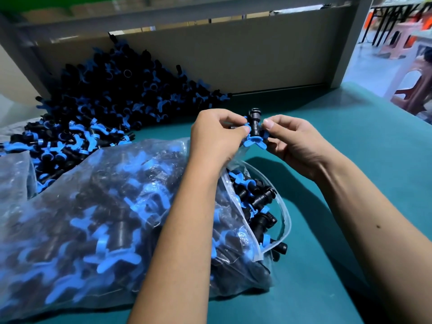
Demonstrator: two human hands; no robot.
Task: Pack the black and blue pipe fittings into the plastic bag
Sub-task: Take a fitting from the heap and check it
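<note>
Teal tabletop (327,160) carries a heap of loose fittings (105,101) up and left of the grip. The plastic bag (93,218), well filled, lies just below it, mouth under the wrists. Left hand (217,134) and right hand (297,141) both pinch one fitting (253,129), black barrel upright. Its lower end is hidden by fingers.

Plastic bag (98,220): cut off by the left and lower frame edges; its contents blur behind the creased film. Held fitting (254,127): side arms hidden under the fingers of the left hand (217,134) and right hand (294,141). Loose fitting pile (105,108): individual pieces indistinct at the rear.
</note>
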